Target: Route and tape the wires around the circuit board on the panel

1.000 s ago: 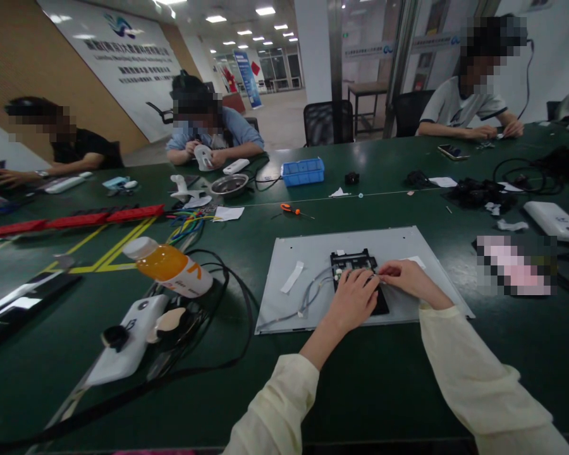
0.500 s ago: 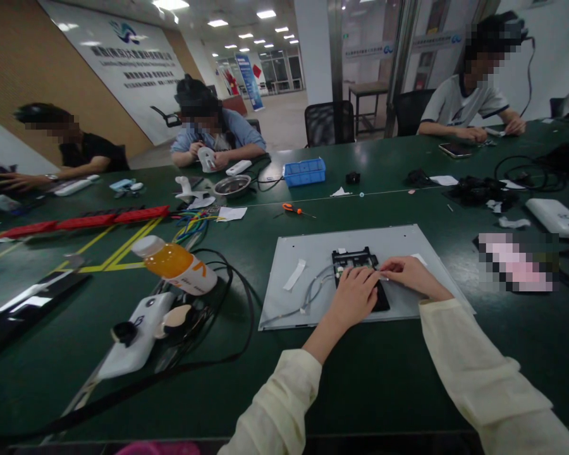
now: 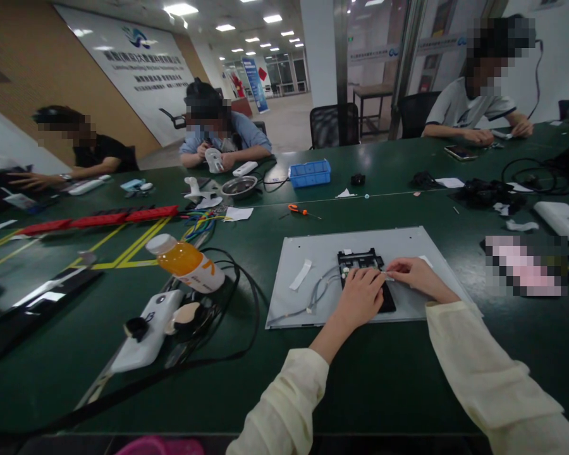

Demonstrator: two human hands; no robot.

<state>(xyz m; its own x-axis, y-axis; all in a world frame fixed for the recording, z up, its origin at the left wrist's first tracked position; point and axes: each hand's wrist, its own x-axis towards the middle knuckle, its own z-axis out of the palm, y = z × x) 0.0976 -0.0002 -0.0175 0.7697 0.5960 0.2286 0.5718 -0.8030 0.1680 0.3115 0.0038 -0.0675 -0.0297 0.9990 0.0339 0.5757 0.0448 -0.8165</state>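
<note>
A black plastic frame (image 3: 361, 258) with slots and openings lies on a pale grey board (image 3: 308, 248) in front of me. My left hand (image 3: 363, 294) rests over the frame's middle, fingers bent down onto it and hiding much of it. To its right, my right hand (image 3: 415, 276) pinches a small whitish piece (image 3: 387, 275) at the frame's right edge; its kind is too small to make out. Thin grey cables (image 3: 318, 292) with white connectors run from the frame's left side across the board. A white strip (image 3: 300, 275) lies on the board.
Left stand an orange drink bottle (image 3: 186, 263), a white device (image 3: 146, 332) and black cable loops (image 3: 252, 297). Beyond the board are an orange-handled screwdriver (image 3: 298, 209) and a blue basket (image 3: 310, 173). A pink phone-like object (image 3: 524, 262) lies right. Several people sit across the table.
The whole view has shifted slightly, so things appear a little further right. Both hands keep their places on the black frame.
</note>
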